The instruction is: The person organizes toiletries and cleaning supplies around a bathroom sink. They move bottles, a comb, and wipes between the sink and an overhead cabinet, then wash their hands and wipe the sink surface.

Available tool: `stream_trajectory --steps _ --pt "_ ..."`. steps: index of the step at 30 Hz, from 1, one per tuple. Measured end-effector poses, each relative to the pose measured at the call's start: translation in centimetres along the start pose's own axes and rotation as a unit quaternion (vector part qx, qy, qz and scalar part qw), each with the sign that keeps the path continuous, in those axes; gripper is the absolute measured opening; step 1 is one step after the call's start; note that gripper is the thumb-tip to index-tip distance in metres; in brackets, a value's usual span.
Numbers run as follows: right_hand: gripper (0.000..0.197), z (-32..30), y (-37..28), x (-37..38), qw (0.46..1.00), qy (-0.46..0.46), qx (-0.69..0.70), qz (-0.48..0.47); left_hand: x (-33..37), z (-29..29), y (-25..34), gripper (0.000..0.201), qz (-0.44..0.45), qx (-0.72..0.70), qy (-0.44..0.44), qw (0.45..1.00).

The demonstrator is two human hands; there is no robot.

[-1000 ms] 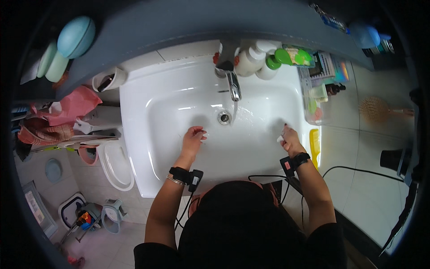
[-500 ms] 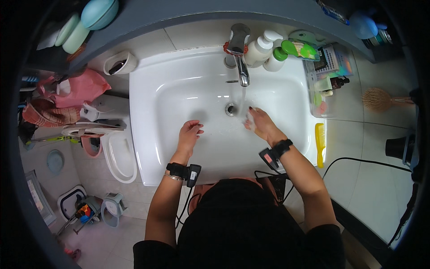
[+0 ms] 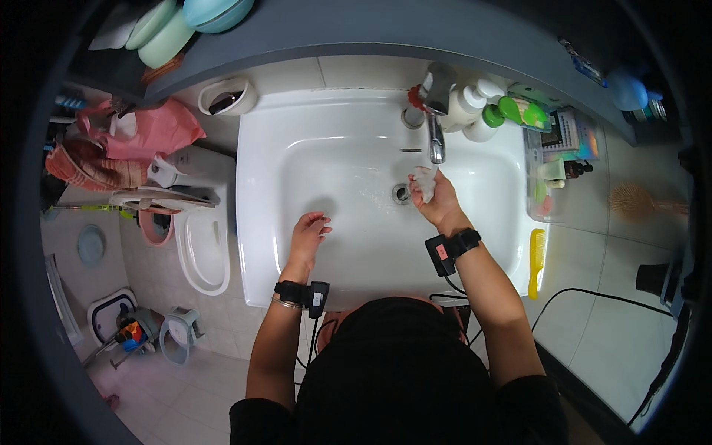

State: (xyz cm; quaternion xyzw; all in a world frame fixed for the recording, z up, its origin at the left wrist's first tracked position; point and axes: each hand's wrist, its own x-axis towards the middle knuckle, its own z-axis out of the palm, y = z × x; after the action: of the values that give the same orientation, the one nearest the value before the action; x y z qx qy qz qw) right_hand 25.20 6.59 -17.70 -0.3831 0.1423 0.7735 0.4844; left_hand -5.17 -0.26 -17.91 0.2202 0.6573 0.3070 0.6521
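A person in a black top [image 3: 400, 371] is leaning over a white washbasin [image 3: 363, 271], seen from above. The right hand [image 3: 443, 206] is holding a crumpled white wad [image 3: 423, 183] just below the spout of a chrome tap [image 3: 436, 144], beside the round drain [image 3: 401, 194]. Its fingers are closing around the wad, pinching it toward the fingertips; what it is made of cannot be told. The left hand [image 3: 303, 236] is hovering over the left part of the basin, well apart from the right, its fingers loosely bent and slightly spread from the thumb. Both wrists are wearing black straps with small boxes.

Behind the tap's right side, white pump bottles [image 3: 466, 106] are standing on the basin's back ledge, one with a green cap. A yellow comb [image 3: 536, 263] is lying along the right rim, near a clear plastic tray [image 3: 546, 213] of toiletries. At the back left corner, a white cup [image 3: 245, 95] is holding dark items. Further left, a white toilet [image 3: 221, 286] is standing beside the basin.
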Motion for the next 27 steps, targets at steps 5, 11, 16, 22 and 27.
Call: stream_trajectory --steps 5,11,16,22,27 --pt "0.018 2.2 3.8 0.1 0.97 0.056 -0.227 -0.061 0.2 -1.5 0.6 0.023 0.039 -0.006 0.021 0.999" --pt "0.009 3.5 13.6 2.5 0.919 -0.079 -0.381 0.066 -0.6 -3.4 1.4 0.024 0.089 -0.002 0.053 0.995" --pt "0.014 -2.3 16.5 2.1 0.846 -0.12 -0.51 0.103 -1.2 -4.0 0.9 0.024 0.088 -0.002 0.047 0.995" --pt "0.012 -9.7 5.7 -0.4 0.774 0.122 -0.617 0.076 -1.0 -3.5 0.8 0.024 0.08 0.023 0.031 0.996" --pt "0.023 -4.6 0.1 -2.4 0.864 0.218 -0.447 -0.077 0.1 0.1 2.0 0.025 0.096 0.057 -0.032 0.993"
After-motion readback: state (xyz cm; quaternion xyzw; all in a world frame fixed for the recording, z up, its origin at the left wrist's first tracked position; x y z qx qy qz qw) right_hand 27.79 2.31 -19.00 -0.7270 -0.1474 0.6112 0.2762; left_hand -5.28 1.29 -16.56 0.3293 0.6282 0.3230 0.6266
